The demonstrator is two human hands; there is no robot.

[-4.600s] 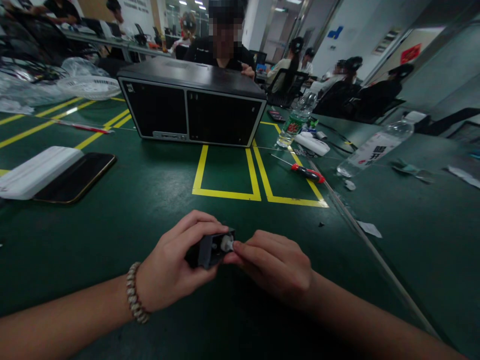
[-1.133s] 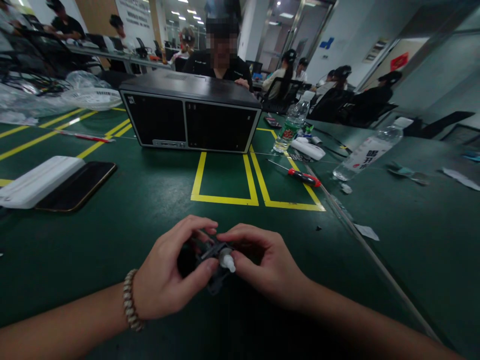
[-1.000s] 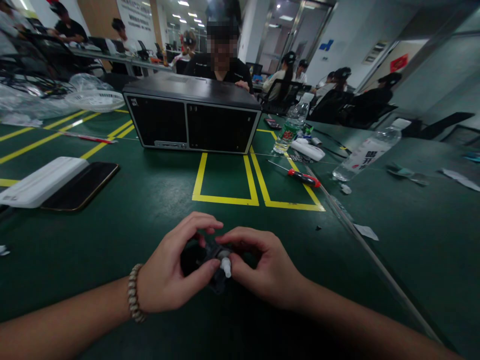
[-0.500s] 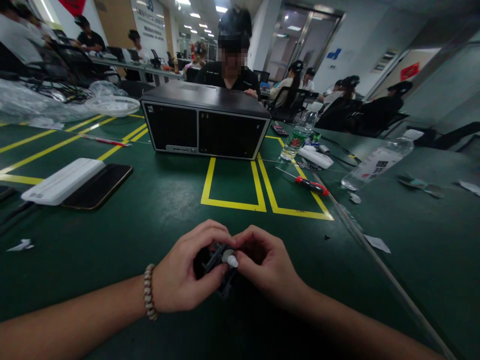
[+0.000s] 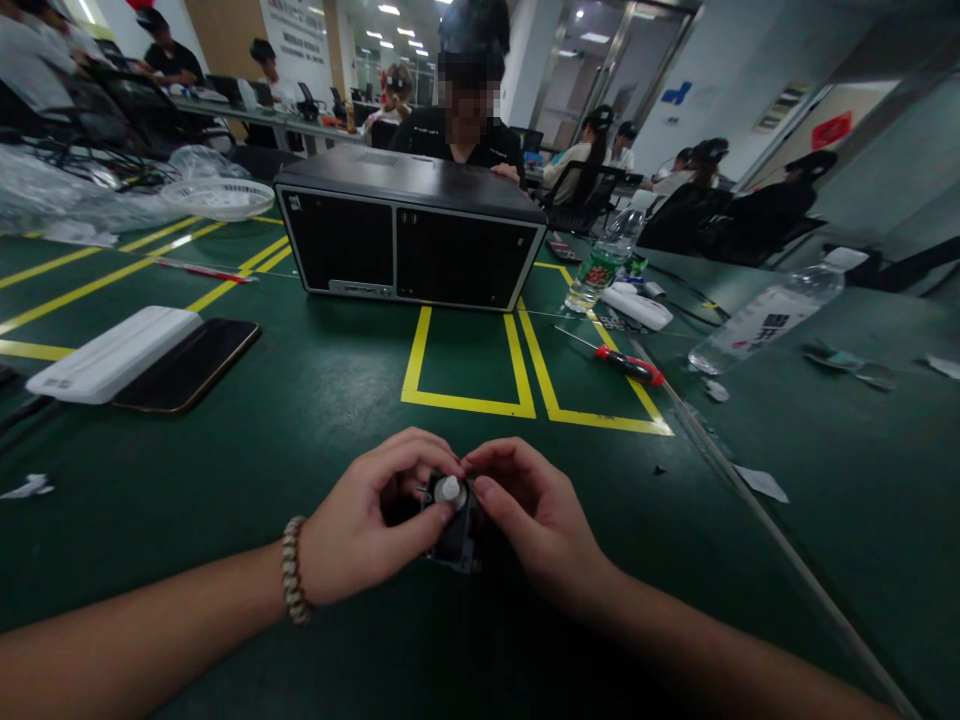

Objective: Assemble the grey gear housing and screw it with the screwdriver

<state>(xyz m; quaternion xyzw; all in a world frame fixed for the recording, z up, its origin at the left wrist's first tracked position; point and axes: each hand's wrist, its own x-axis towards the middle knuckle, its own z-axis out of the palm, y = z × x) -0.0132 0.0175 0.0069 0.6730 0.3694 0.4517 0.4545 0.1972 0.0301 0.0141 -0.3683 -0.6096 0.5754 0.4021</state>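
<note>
Dark part (image 5: pixel 455 545) — left side hidden inside left hand (image 5: pixel 386 510), inner detail too dim to read. White knob (image 5: pixel 450 488): lower edge covered by left thumb (image 5: pixel 424 532). Right hand (image 5: pixel 536 510): contact with part too small to tell. Left forearm (image 5: pixel 165 630) cut off by left edge. Case (image 5: pixel 457 258) hides lower body of person (image 5: pixel 427 135) opposite. Wall sign (image 5: pixel 296 50) — lettering blurred.

Exposure: dim — ceiling lights (image 5: pixel 388 9) at rear, dull sheen on table (image 5: pixel 346 365), dark shadow below fingers (image 5: pixel 510 508) — frame edges stretched and blurred.
</note>
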